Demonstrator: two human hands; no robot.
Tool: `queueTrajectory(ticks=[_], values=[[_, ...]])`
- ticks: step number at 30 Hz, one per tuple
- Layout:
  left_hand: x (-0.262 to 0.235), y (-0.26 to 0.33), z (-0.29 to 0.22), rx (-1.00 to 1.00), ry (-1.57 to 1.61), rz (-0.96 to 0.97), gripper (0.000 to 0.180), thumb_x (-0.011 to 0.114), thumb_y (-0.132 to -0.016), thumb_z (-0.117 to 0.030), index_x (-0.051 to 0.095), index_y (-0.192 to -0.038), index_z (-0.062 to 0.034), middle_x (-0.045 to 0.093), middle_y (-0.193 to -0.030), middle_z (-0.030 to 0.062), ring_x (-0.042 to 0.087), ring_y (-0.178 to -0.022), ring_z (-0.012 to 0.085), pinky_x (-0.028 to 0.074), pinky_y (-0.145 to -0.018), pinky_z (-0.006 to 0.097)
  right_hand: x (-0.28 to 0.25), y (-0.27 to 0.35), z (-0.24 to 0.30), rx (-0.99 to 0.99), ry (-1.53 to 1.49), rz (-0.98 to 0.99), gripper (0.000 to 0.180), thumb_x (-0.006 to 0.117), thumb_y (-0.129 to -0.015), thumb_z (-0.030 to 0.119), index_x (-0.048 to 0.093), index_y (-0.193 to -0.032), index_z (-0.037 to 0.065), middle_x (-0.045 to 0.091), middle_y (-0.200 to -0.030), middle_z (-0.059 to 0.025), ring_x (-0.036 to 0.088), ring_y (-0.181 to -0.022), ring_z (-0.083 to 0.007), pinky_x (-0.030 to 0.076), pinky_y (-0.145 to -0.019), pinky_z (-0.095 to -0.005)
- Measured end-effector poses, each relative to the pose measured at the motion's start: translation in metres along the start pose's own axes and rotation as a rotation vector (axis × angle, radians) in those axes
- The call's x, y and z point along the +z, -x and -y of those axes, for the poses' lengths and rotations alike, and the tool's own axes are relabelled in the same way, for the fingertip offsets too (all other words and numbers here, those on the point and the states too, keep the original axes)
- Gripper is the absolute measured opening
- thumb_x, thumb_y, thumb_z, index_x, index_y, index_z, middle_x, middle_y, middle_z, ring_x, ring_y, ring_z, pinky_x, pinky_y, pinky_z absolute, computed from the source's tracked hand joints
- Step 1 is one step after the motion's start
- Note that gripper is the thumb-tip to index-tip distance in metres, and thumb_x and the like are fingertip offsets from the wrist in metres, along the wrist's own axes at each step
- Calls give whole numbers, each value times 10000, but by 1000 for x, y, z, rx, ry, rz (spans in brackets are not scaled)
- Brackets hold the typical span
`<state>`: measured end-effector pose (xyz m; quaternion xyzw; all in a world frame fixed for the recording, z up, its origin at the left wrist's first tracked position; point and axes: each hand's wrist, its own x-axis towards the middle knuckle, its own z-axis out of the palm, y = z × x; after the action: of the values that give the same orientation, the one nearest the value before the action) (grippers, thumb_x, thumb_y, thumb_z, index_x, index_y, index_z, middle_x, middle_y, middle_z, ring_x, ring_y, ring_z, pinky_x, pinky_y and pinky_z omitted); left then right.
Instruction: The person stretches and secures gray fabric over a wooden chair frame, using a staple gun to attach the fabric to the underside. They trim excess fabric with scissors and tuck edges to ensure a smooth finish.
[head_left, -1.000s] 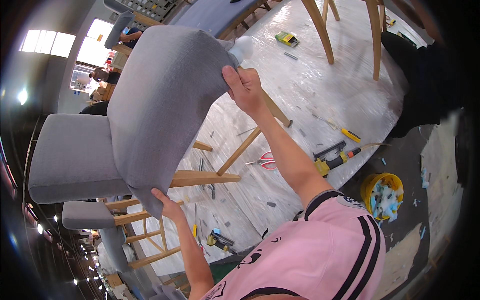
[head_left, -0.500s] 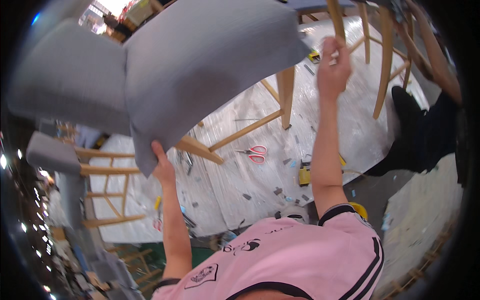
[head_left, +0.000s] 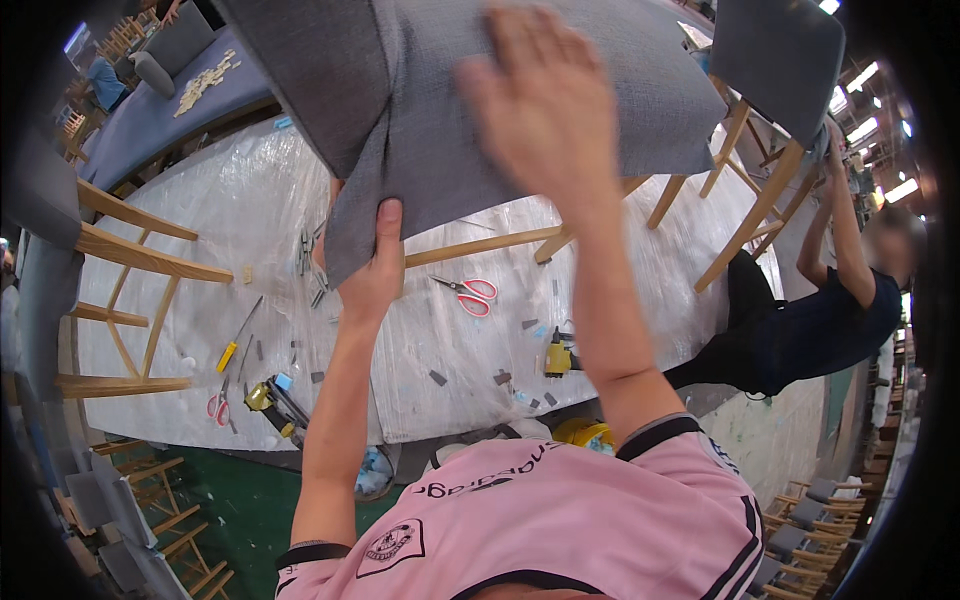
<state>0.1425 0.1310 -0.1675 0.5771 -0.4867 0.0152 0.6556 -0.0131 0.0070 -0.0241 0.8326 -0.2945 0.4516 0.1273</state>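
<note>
A chair with a grey fabric seat (head_left: 650,110) and backrest (head_left: 325,85) stands on a plastic-covered table in front of me. My left hand (head_left: 375,275) pinches the loose front corner of the seat fabric, thumb on top and fingers behind the flap. Folds run up from that grip to the seam by the backrest. My right hand (head_left: 550,115) lies with fingers stretched over the seat top, slightly smeared by motion. Below the seat, red-handled scissors (head_left: 475,297) rest on the plastic sheet (head_left: 420,345). A yellow tool (head_left: 557,357) sits near my right forearm.
To the left are a wooden-legged chair (head_left: 150,255), a yellow-handled screwdriver (head_left: 228,357), more scissors (head_left: 220,405) and another yellow tool (head_left: 262,398). Dark scraps dot the sheet. At right, a co-worker (head_left: 830,325) handles another grey chair (head_left: 785,70). A yellow container (head_left: 583,434) stands by the near edge.
My right hand has moved left from beyond the seat's right corner onto the seat top. My left hand keeps its hold on the fabric corner. The view has shifted, showing more of the co-worker.
</note>
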Motion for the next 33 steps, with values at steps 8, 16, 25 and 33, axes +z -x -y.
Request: queueTrajectory(ticks=[8,16,25,33], values=[[-9,-11,11,137,-12,-17,395,730,-964,-250,679,-1211,55,775,-998,161,757,-913,238,548,-815,338,9,10,55,-157,-113,-83,601,472,-1035,423,534,-1424,-32,543,-1453,-233,441,-1417,-399,273,-1211,-499],[-6,-9,9,158,-124,-74,422,730,-972,-309,693,-1207,39,752,-1073,165,718,-976,275,516,-883,345,-2,17,-42,314,263,-247,460,476,-1034,297,615,-1333,-23,616,-1379,-238,513,-1347,-409,302,-1184,-530],[-23,-8,2,104,-137,7,477,652,-1025,-326,642,-1250,94,710,-1202,192,659,-1109,310,462,-999,385,-27,12,-19,38,-155,-332,425,565,-975,340,683,-1213,8,668,-1300,-177,564,-1290,-379,327,-1158,-539],[-2,-16,0,222,-102,11,458,617,-1047,-286,615,-1296,98,690,-1262,204,657,-1123,318,455,-1012,388,21,47,40,158,-81,-318,380,634,-935,297,649,-1279,137,571,-1410,-117,489,-1324,-381,322,-1165,-562]])
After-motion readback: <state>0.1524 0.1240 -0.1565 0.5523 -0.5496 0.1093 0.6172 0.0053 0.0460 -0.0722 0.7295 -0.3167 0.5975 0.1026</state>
